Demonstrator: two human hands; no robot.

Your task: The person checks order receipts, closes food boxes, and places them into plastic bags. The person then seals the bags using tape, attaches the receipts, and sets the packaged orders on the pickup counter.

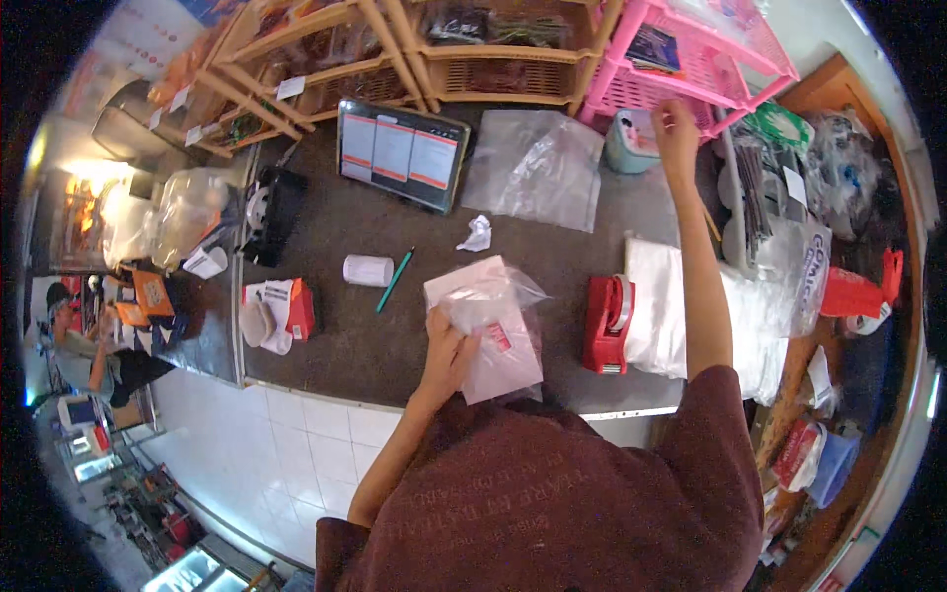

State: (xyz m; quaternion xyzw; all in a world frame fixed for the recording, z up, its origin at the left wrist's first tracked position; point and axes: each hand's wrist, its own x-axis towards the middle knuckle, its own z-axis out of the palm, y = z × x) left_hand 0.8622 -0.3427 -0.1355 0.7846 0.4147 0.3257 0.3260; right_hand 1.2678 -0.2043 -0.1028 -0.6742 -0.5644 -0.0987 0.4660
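My left hand point(450, 357) grips the left side of a flat pink package point(508, 360) in a clear plastic bag at the table's front edge. A small red mark shows on the package. At the back right, my right hand point(677, 146) is raised beside a light-blue tub point(631, 148), just in front of the pink rack. Its fingers are curled together; whatever they hold is too small to make out. Right of the package stands a red tape dispenser point(609, 326).
A tablet point(402, 153) leans at the back beside clear plastic bags point(538, 168). Crumpled paper point(475, 234), a paper roll point(368, 270), a teal pen point(395, 281) and a red box point(299, 311) lie leftward. White bags point(656, 306) lie under my right arm. Another person point(84, 345) is far left.
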